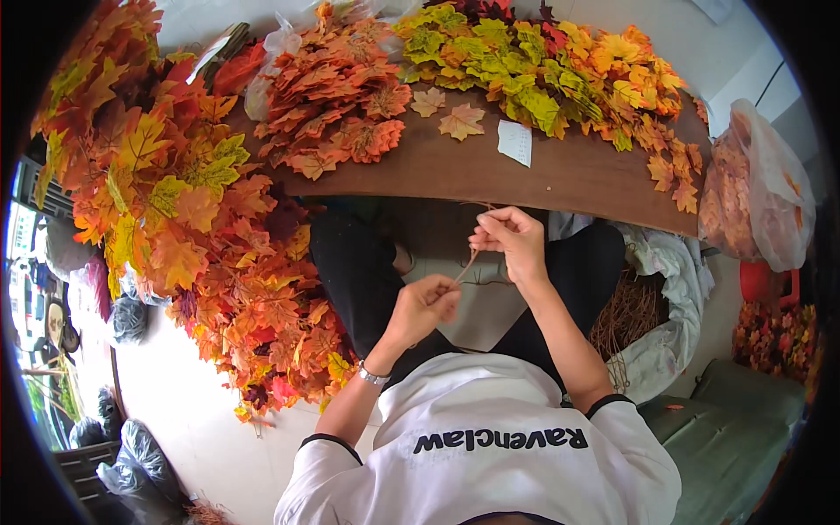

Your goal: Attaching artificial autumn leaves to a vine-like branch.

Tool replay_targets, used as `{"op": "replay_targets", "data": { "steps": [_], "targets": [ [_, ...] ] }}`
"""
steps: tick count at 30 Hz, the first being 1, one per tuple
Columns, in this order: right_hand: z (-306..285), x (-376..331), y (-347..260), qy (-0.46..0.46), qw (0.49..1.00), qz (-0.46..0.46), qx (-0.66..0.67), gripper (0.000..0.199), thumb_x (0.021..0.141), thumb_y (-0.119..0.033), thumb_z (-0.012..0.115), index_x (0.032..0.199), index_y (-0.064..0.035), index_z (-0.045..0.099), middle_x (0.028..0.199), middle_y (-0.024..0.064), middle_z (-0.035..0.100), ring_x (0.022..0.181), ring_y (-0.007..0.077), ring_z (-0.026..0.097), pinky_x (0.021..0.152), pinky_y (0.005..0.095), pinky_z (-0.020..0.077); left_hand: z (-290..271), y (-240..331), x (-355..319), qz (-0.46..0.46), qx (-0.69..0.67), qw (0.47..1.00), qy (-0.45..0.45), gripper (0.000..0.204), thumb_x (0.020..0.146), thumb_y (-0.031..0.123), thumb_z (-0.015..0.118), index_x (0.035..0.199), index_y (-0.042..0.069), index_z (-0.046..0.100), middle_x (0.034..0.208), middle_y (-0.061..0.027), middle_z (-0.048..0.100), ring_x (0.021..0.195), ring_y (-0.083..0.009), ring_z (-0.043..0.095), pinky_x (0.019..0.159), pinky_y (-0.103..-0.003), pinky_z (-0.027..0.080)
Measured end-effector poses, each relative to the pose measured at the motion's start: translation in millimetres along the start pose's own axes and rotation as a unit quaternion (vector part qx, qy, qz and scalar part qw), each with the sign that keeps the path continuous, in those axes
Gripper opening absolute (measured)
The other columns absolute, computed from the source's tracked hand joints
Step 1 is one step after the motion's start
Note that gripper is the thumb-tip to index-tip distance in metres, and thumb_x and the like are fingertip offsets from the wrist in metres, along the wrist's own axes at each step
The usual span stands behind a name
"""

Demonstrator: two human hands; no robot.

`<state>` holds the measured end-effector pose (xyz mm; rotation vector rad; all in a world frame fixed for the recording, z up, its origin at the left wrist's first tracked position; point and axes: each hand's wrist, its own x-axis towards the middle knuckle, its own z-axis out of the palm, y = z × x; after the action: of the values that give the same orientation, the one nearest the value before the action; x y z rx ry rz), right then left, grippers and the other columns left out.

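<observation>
The person wears a white short-sleeved shirt (490, 455) with a narrow black band edging each sleeve cuff, one at the left upper arm and one at the right. A line of bold black lettering runs across the chest of the shirt, appearing upside down from this viewpoint. Both forearms are bare below the sleeves. A slim silver-coloured metal bracelet or watch (371, 375) circles the left wrist, just behind the left hand (426, 302). The right hand (512, 241) carries no visible ring or band. The legs are covered by black trousers (363, 276), seen on both thighs.
</observation>
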<state>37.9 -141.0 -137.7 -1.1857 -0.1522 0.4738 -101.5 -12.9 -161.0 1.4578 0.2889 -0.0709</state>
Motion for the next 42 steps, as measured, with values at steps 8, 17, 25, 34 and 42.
{"op": "replay_targets", "data": {
  "steps": [8, 17, 25, 34, 42],
  "targets": [
    [-50, 10, 17, -0.024, 0.99, 0.107, -0.083, 0.023, 0.087, -0.02, 0.057, 0.098, 0.0002, 0.059, 0.071, 0.0078, 0.059, 0.055, 0.0123, 0.06, 0.051, 0.0219, 0.0497, -20, 42, 35, -0.092, -0.232, 0.946, -0.205, 0.024, 0.09, 0.019, 0.053, 0.1, -0.001, 0.058, 0.08, -0.0053, 0.062, 0.058, -0.0053, 0.051, 0.048, -0.015, 0.033],
    [-40, 40, -58, -0.031, 0.984, -0.101, -0.145, 0.023, 0.09, -0.019, 0.053, 0.097, 0.0022, 0.059, 0.072, 0.0047, 0.057, 0.057, 0.0091, 0.054, 0.05, 0.0208, 0.0437, 2, 107, 133, 0.056, -0.297, 0.924, -0.235, 0.022, 0.087, 0.015, 0.056, 0.105, 0.003, 0.055, 0.095, -0.0087, 0.061, 0.073, -0.01, 0.056, 0.065, -0.022, 0.046],
    [-26, 78, -63, -0.162, 0.97, -0.042, -0.175, 0.017, 0.084, -0.013, 0.062, 0.092, 0.002, 0.06, 0.076, 0.0035, 0.06, 0.062, 0.0061, 0.054, 0.055, 0.0194, 0.0443, -10, 83, 159, 0.035, -0.224, 0.967, -0.117, 0.025, 0.087, 0.017, 0.058, 0.106, 0.002, 0.061, 0.077, 0.002, 0.058, 0.067, -0.0052, 0.051, 0.06, -0.019, 0.043],
    [-18, 79, -28, -0.136, 0.985, -0.045, -0.092, 0.008, 0.083, -0.006, 0.061, 0.087, -0.0007, 0.057, 0.076, 0.0013, 0.058, 0.062, 0.0047, 0.052, 0.055, 0.0182, 0.0428, -4, 75, 158, 0.069, -0.069, 0.994, -0.056, 0.029, 0.089, 0.015, 0.054, 0.116, 0.002, 0.056, 0.084, -0.0006, 0.061, 0.07, -0.005, 0.054, 0.061, -0.02, 0.045],
    [-16, 80, -27, -0.075, 0.993, -0.075, -0.056, 0.005, 0.082, -0.005, 0.06, 0.083, -0.0019, 0.056, 0.071, 0.0005, 0.056, 0.057, 0.004, 0.05, 0.049, 0.0161, 0.0372, -5, 71, 156, 0.032, -0.129, 0.986, -0.102, 0.03, 0.085, 0.01, 0.06, 0.113, 0.003, 0.053, 0.077, -0.0023, 0.063, 0.067, -0.0051, 0.054, 0.055, -0.018, 0.041]
  ]
}}
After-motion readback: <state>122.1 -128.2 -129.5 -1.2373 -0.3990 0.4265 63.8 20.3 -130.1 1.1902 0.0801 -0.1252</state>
